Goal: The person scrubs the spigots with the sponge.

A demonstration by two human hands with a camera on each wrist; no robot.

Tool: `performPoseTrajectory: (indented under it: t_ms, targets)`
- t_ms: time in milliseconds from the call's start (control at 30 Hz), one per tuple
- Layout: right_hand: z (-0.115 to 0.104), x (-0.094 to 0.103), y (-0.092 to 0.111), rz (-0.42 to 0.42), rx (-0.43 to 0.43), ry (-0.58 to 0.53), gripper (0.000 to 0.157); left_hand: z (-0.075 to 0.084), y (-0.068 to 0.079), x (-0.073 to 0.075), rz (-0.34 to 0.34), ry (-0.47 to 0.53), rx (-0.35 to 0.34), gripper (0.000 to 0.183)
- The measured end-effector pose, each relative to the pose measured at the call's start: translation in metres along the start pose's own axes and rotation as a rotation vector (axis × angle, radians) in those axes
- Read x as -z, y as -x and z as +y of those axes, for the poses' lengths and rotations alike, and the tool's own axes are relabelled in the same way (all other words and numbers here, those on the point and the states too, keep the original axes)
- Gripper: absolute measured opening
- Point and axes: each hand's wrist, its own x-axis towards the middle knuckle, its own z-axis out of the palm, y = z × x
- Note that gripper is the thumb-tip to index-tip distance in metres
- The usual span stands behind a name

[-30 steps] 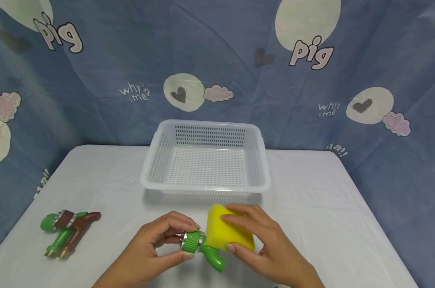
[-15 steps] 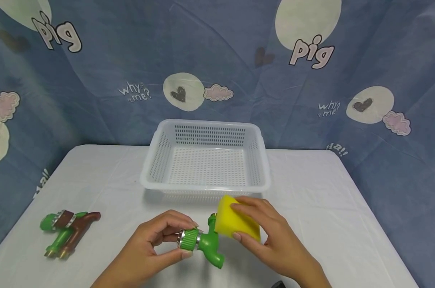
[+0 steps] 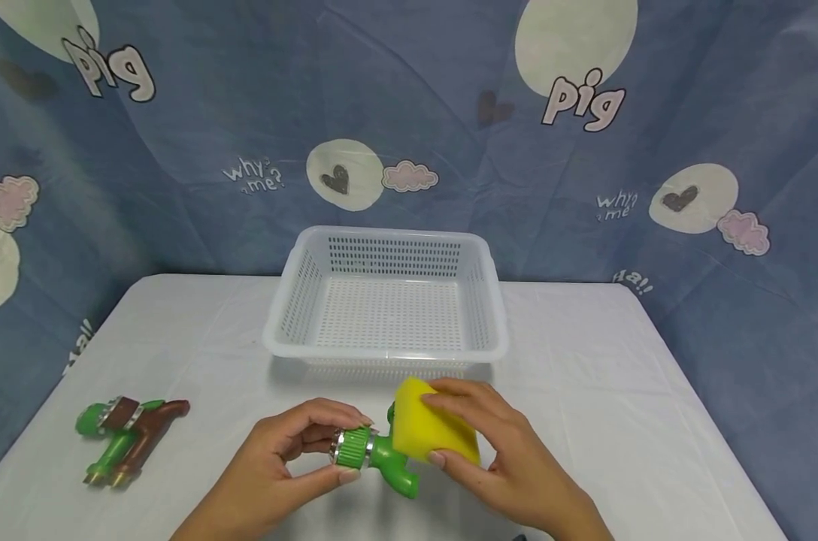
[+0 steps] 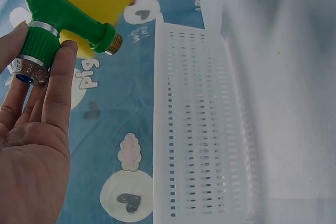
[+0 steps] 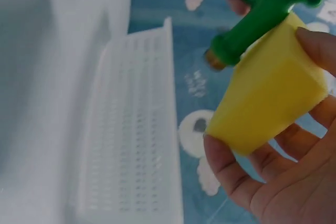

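Note:
A green faucet [image 3: 391, 460] with a ribbed green collar and silver rings is held above the table. My left hand [image 3: 294, 451] pinches it by the collar between thumb and fingers; in the left wrist view the faucet [image 4: 68, 17] shows a brass threaded end. My right hand [image 3: 510, 451] grips a yellow sponge [image 3: 432, 428] by its sides. In the head view the sponge covers part of the faucet's body. From the right wrist, the sponge [image 5: 268, 90] lies along the green pipe [image 5: 257, 22], seemingly against it.
Behind the hands stands a white perforated basket [image 3: 385, 352]. On the left of the white table [image 3: 206, 330] lie a brown faucet [image 3: 148, 436] and a green faucet [image 3: 114, 454], close together. A dark object pokes in at the bottom edge. Blue printed cloth [image 3: 449, 90] hangs behind.
The sponge moved right and away along the faucet, baring its threaded end, then came back left over it. The left hand keeps its hold, shifting only slightly.

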Motion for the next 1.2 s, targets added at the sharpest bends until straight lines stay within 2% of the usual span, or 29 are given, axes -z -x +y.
performPoseTrajectory:
  t_ms: [167, 400, 533, 733, 833, 1033, 1200]
  targets:
    - [0.015, -0.001, 0.001, 0.015, -0.066, 0.057, 0.049, -0.002, 0.000, 0.000, 0.000, 0.015, -0.007, 0.043]
    - [0.016, 0.003, 0.002, 0.044, -0.069, 0.091, 0.051, -0.004, 0.000, 0.000, 0.007, 0.021, -0.059, 0.046]
    - [0.004, 0.007, 0.002, 0.042, -0.081, 0.028, 0.050, -0.005, 0.000, 0.000, 0.018, 0.022, -0.051, 0.047]
    - [-0.010, 0.004, 0.001, 0.019, 0.014, -0.098, 0.053, -0.006, 0.000, -0.001, 0.015, 0.029, -0.046, 0.047]
    - [-0.011, 0.001, 0.000, 0.002, 0.015, -0.112, 0.052, -0.005, 0.000, 0.000, 0.008, 0.034, -0.036, 0.046]
    - [0.000, -0.005, -0.001, 0.015, 0.001, -0.032, 0.050, -0.005, 0.000, 0.000, -0.013, 0.028, -0.044, 0.045]
    - [0.019, -0.004, -0.001, 0.024, -0.068, 0.032, 0.051, -0.006, 0.000, 0.000, -0.027, 0.037, -0.059, 0.044]
